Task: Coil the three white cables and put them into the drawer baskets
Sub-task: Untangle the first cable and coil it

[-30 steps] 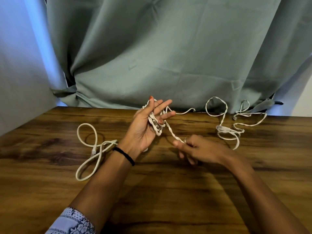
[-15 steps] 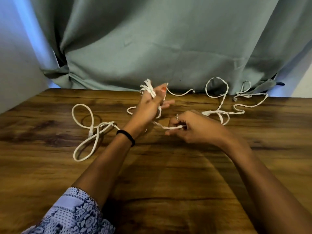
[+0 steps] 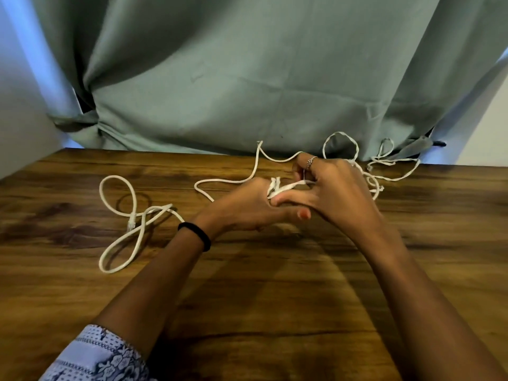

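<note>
Three white cables lie on the wooden table (image 3: 247, 298). My left hand (image 3: 247, 207) is shut on a small bundle of the middle cable (image 3: 275, 188), whose loose tail (image 3: 255, 166) loops away to the back and left. My right hand (image 3: 330, 188) touches the left one and pinches a strand of the same cable above the bundle. A thicker white cable (image 3: 132, 215) lies in loose loops at the left, apart from both hands. A thin, tangled cable (image 3: 384, 163) rests at the back right, partly hidden behind my right hand.
A grey-green curtain (image 3: 247, 78) hangs along the table's far edge. A pale wall (image 3: 19, 119) borders the left side. No drawer or basket is in view.
Both hands have come together at the table's middle. My right hand moved up and over to the bundle in my left hand, and the strand between them has shortened.
</note>
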